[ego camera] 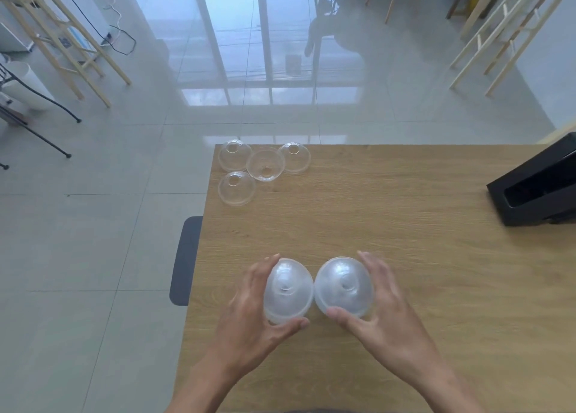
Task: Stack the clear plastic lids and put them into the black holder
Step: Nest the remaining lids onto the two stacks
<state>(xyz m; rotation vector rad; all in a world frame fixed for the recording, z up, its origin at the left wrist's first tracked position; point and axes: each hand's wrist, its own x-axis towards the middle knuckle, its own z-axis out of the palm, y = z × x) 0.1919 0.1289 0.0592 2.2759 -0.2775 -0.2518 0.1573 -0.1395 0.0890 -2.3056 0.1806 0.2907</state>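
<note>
**Two stacks of lids held at the lower centre of the frame**

A stack of clear domed lids is gripped by the left hand at the lower centre of the frame; its fingers are curled round the stack's left side and the thumb is pressed under its near rim; the dome is tilted toward the camera. A second lid stack is grasped by the right hand just to the right, with the fingers wrapped over its right side and the thumb laid against its near edge; the two stacks are seen side by side, nearly touching at their rims; whether they rest on the wooden tabletop or are lifted off it cannot be told.

Four loose lids are found at the tabletop's far left corner, in the upper middle of the frame: a far left lid and a far right lid are set dome up; an upturned lid is lodged between them, open side up; a near lid is placed dome up just below, close to the tabletop's left edge.

The black holder is seen at the right edge of the frame, on the tabletop, well apart from both hands and from the loose lids; its open slot is turned toward the left. A dark chair seat is partly shown beside the tabletop's left edge; a glossy tiled floor is spread beyond.
</note>
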